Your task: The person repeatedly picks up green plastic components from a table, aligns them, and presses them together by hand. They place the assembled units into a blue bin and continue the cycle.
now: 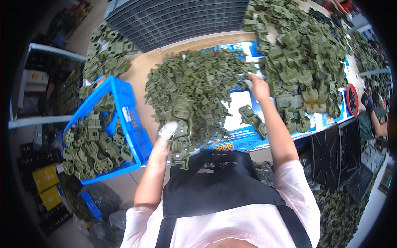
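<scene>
**Inspector:** Report the hands.

**Onlooker:** The left hand (168, 130) sits at the desk's (138, 72) near edge. It wears a white fingertip covering and its fingers are closed around a stack of olive-green plastic parts (180, 142). That stack runs lengthwise from the hand back towards the person's apron (219, 182).

**Inspector:** And the right?

**Onlooker:** The right hand (258, 84) is stretched out towards the desk's far side, fingers pressed onto the right-hand fringe of the central heap of loose green parts (192, 82). I cannot tell whether it pinches a piece or only rests there.

**Inspector:** Which way does the loose stock lie?

**Onlooker:** Away and to the left of the right fingers, directly beyond the left hand. A single joined piece (252, 120) lies apart on the blue printed sheet (240, 101), just left of the right forearm.

**Inspector:** Surroundings?

**Onlooker:** A blue crate (132, 120) of assembled pieces hangs over the desk's left edge; a bigger green heap (302, 58) fills the far right corner.
</scene>
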Available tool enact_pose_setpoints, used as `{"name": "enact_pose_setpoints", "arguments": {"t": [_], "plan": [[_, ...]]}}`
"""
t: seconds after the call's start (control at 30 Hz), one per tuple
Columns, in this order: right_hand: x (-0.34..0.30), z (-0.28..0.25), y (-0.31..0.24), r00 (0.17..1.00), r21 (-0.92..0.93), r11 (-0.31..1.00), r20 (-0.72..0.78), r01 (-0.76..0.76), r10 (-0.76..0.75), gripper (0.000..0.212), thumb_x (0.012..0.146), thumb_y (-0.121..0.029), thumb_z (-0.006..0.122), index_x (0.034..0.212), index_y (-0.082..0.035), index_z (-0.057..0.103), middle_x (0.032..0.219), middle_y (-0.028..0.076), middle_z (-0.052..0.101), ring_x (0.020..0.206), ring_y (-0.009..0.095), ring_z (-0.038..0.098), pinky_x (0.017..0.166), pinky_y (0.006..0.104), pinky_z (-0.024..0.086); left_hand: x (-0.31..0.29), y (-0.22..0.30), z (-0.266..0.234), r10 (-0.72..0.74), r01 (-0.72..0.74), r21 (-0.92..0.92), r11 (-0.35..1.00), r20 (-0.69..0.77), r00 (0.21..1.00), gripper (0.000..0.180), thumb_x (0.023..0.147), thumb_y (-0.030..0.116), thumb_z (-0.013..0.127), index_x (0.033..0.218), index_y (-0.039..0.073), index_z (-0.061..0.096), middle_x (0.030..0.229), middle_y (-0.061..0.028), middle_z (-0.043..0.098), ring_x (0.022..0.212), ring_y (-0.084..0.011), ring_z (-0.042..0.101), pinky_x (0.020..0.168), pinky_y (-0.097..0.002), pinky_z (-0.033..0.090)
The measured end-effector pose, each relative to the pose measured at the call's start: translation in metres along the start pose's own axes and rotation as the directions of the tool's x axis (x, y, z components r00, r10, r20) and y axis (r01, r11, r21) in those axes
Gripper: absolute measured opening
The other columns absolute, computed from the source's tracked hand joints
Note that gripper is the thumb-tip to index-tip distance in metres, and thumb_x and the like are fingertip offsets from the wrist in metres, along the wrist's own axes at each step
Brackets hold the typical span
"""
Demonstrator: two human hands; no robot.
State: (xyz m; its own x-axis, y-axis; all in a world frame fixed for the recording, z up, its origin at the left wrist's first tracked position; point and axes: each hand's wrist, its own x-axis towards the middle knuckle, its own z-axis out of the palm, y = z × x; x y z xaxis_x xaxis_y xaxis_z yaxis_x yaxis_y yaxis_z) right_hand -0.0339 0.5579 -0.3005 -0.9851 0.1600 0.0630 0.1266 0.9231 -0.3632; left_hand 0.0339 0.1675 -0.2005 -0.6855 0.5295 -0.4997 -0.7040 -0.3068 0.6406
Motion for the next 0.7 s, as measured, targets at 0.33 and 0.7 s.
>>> {"name": "enact_pose_setpoints", "arguments": {"t": [0.33,0.7], "plan": [[-0.140,-0.114,-0.140,0.906,0.389,0.843,0.042,0.373,-0.420,0.029,0.072,-0.003,0.060,0.101,-0.009,0.060,0.082,0.012,0.060,0.071,0.032,0.060,0.063,0.0378,0.050,-0.005,0.011,0.070,-0.088,0.011,0.405,0.914,0.172,0.981,0.074,0.077,0.034,0.065,0.135,0.003,0.031,0.127,-0.0077,0.047,0.115,-0.0151,0.046,0.097,-0.0293,0.037],[-0.154,-0.120,-0.145,0.855,0.405,0.850,0.246,0.338,-0.457,0.044,0.061,0.004,0.055,0.103,-0.008,0.056,0.080,0.016,0.056,0.069,0.035,0.059,0.062,0.0427,0.048,-0.010,-0.004,0.067,-0.089,-0.077,0.600,0.796,0.242,0.966,0.055,0.074,0.014,0.068,0.123,0.004,0.045,0.104,-0.0038,0.059,0.091,-0.0103,0.055,0.081,-0.0274,0.044]]}}
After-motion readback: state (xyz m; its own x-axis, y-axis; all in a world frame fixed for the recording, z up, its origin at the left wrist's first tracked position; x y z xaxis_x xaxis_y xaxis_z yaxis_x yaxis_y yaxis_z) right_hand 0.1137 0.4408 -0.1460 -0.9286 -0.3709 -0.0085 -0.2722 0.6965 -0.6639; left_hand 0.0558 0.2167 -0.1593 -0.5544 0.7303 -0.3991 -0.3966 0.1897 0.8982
